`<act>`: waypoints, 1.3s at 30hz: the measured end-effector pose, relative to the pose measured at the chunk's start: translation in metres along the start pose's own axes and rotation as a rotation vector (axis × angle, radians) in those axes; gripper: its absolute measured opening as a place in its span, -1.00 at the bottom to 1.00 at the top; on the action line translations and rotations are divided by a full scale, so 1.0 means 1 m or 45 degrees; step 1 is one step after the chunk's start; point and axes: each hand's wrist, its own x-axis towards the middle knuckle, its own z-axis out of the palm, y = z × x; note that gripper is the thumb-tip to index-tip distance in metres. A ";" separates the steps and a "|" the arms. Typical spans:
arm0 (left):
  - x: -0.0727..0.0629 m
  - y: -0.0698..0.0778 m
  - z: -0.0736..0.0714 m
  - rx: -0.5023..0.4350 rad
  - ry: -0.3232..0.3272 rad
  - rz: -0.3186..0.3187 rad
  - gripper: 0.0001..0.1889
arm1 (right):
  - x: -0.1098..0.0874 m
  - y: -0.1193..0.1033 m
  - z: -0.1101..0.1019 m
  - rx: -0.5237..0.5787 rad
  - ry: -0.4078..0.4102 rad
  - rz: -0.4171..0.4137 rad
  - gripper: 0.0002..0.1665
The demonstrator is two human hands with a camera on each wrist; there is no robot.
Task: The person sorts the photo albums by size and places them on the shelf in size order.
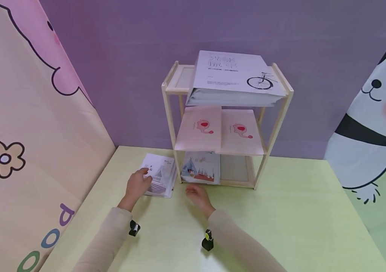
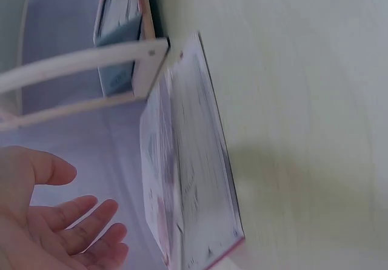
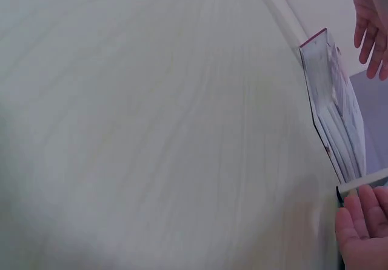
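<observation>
A small stack of books (image 1: 159,175) with a pale cover lies on the table, left of the wooden shelf's front leg. My left hand (image 1: 139,187) hovers over the stack's left part; in the left wrist view its relaxed fingers (image 2: 85,230) are apart from the page edges. My right hand (image 1: 199,196) is just in front of the shelf's bottom tier, fingers loosely bent and holding nothing. Close behind it, an illustrated book (image 1: 199,166) lies on that tier's left half. In the right wrist view, the right fingers (image 3: 367,212) are right by the shelf's corner.
The light wooden shelf (image 1: 260,172) has three tiers. On top rests a thick white book (image 1: 230,73) with a bicycle picture. Two pink booklets (image 1: 199,130) overlap on the middle tier. Behind the table (image 1: 298,211) hangs a purple backdrop (image 1: 128,75), with printed panels at both sides.
</observation>
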 end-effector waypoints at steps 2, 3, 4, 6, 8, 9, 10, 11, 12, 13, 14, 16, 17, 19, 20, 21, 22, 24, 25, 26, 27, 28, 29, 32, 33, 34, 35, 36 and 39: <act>0.000 -0.007 -0.004 0.006 0.000 -0.030 -0.56 | 0.001 0.009 0.008 0.037 -0.012 -0.019 -0.66; 0.001 -0.009 -0.006 0.012 0.004 -0.042 -0.56 | -0.001 0.005 0.011 0.036 -0.015 0.006 -0.65; 0.001 -0.012 -0.008 0.010 0.009 -0.060 -0.55 | -0.002 -0.003 0.013 0.035 -0.019 0.069 -0.64; 0.003 -0.018 -0.010 0.017 0.012 -0.083 -0.55 | -0.004 -0.012 0.016 0.033 -0.024 0.129 -0.62; 0.005 -0.022 -0.012 0.006 -0.005 -0.117 -0.53 | -0.006 -0.027 0.018 0.037 -0.022 0.178 -0.61; 0.006 -0.024 -0.013 0.002 -0.018 -0.136 -0.52 | -0.009 -0.043 0.018 0.031 -0.019 0.238 -0.62; 0.007 -0.026 -0.013 -0.003 -0.032 -0.153 -0.51 | -0.011 -0.060 0.017 0.023 -0.021 0.300 -0.65; 0.008 -0.027 -0.012 -0.005 -0.043 -0.170 -0.50 | -0.014 -0.074 0.016 0.032 -0.018 0.310 -0.69; 0.009 -0.029 -0.012 -0.008 -0.050 -0.188 -0.49 | -0.016 -0.088 0.015 0.042 -0.013 0.316 -0.73; 0.010 -0.030 -0.012 -0.014 -0.054 -0.204 -0.49 | -0.018 -0.100 0.015 0.040 -0.007 0.313 -0.78; 0.011 -0.031 -0.011 -0.017 -0.056 -0.218 -0.48 | -0.020 -0.109 0.015 0.040 -0.006 0.295 -0.80; 0.012 -0.034 -0.010 -0.019 -0.054 -0.233 -0.47 | -0.023 -0.131 0.015 0.033 0.009 0.351 -0.79; 0.013 -0.036 -0.009 -0.020 -0.056 -0.243 -0.47 | -0.024 -0.135 0.016 0.063 0.021 0.364 -0.78; 0.014 -0.038 -0.007 -0.022 -0.063 -0.254 -0.46 | -0.022 -0.141 0.018 0.114 0.057 0.451 -0.78; 0.014 -0.039 -0.007 -0.021 -0.066 -0.262 -0.46 | -0.021 -0.142 0.020 0.149 0.080 0.508 -0.79; 0.015 -0.040 -0.007 -0.025 -0.067 -0.268 -0.46 | -0.019 -0.143 0.022 0.183 0.104 0.572 -0.81; 0.015 -0.040 -0.007 -0.028 -0.071 -0.273 -0.46 | -0.018 -0.144 0.023 0.224 0.124 0.627 -0.83; 0.016 -0.041 -0.008 -0.028 -0.080 -0.277 -0.46 | -0.015 -0.145 0.027 0.290 0.156 0.735 -0.87; 0.017 -0.042 -0.008 -0.027 -0.085 -0.277 -0.46 | -0.014 -0.146 0.029 0.315 0.165 0.771 -0.89; 0.017 -0.042 -0.009 -0.024 -0.090 -0.275 -0.46 | -0.013 -0.148 0.031 0.347 0.171 0.795 -0.91; 0.018 -0.042 -0.009 -0.026 -0.096 -0.273 -0.45 | -0.012 -0.148 0.033 0.374 0.175 0.810 -0.95; 0.018 -0.042 -0.010 -0.028 -0.107 -0.274 -0.45 | -0.005 -0.133 0.036 0.415 0.177 0.826 -0.96; 0.019 -0.041 -0.010 -0.033 -0.116 -0.275 -0.45 | 0.000 -0.121 0.038 0.445 0.167 0.835 -0.93; 0.019 -0.040 -0.008 -0.054 -0.128 -0.276 -0.44 | 0.002 -0.122 0.042 0.506 0.190 0.837 -0.79; 0.020 -0.040 -0.007 -0.061 -0.132 -0.282 -0.44 | 0.002 -0.123 0.043 0.522 0.199 0.833 -0.79; 0.021 -0.040 -0.006 -0.066 -0.136 -0.289 -0.44 | 0.001 -0.128 0.043 0.545 0.203 0.835 -0.81; 0.021 -0.040 -0.004 -0.071 -0.136 -0.294 -0.44 | -0.006 -0.149 0.042 0.555 0.205 0.827 -0.85; 0.022 -0.041 -0.003 -0.075 -0.138 -0.302 -0.44 | -0.011 -0.166 0.042 0.566 0.215 0.824 -0.88; 0.024 -0.040 -0.001 -0.108 -0.151 -0.328 -0.43 | -0.014 -0.177 0.042 0.603 0.197 0.826 -0.93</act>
